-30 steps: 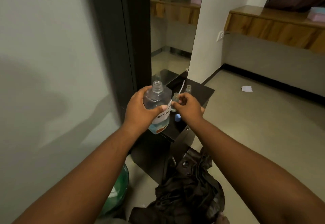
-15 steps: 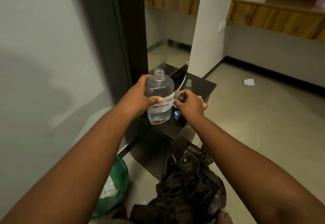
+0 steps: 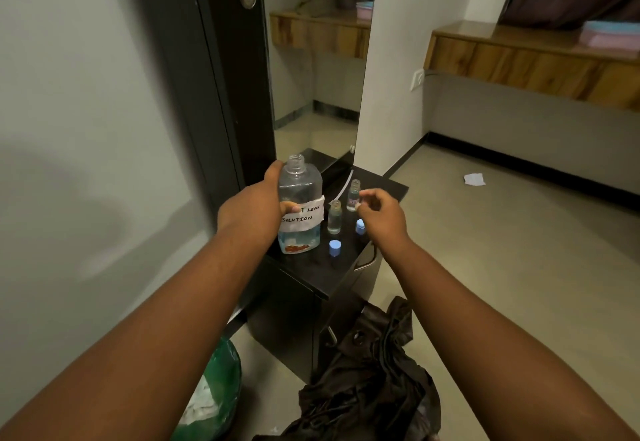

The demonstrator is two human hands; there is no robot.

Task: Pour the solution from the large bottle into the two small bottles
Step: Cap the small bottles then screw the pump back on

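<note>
Left hand [image 3: 252, 208] grips the uncapped large bottle [image 3: 300, 205]; right hand [image 3: 381, 213] hovers beside two small bottles [image 3: 334, 216].

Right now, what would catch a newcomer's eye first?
The left hand grips an uncapped large bottle labelled "lens solution" on a black cabinet. Beside it stand two open small bottles, blue caps lying nearby, with the right hand hovering empty.

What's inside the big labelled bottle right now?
Clear liquid fills the lower part of the big bottle; its neck is open, with no cap. The white label and the left hand gripping it hide the middle, so the exact level cannot be seen.
</note>
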